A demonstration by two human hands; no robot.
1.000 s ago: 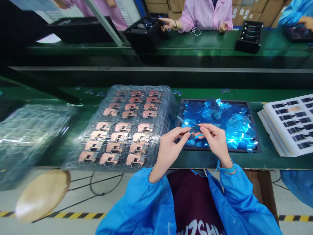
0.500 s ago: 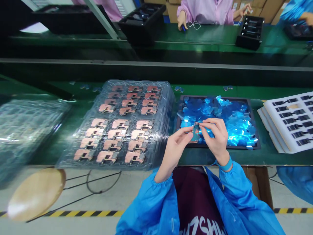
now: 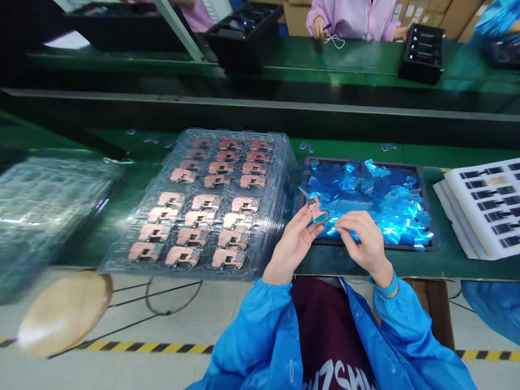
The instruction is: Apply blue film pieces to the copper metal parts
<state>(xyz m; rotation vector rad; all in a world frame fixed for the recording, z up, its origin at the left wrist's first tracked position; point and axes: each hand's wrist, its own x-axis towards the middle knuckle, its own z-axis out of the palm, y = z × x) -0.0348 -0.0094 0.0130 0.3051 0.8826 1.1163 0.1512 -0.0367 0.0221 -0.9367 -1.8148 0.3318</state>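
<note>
My left hand [image 3: 293,245] grips a small circuit board [image 3: 317,210] by its edge, above the near left corner of a dark tray [image 3: 431,238]. The board is tilted, with its copper-coloured face showing and a bluish patch at its lower end. Just to the right, my right hand [image 3: 363,238] is closed in a pinch, its fingertips a little apart from the board. What the pinch holds, if anything, is too small to make out. Loose pieces of shiny blue film [image 3: 365,189] fill the tray beneath both hands.
To the left stands a stack of clear plastic trays [image 3: 280,157] with rows of copper-coloured boards. More clear trays [image 3: 44,206] lie farther left. White foam trays [image 3: 455,211] with black parts sit at right. Across the bench, a person in pink [image 3: 353,21] works near a black box [image 3: 422,51].
The board in my left hand has turned from its greenish side to its copper-coloured face. My right hand has moved off it, down and to the right. The whole view has shifted slightly.
</note>
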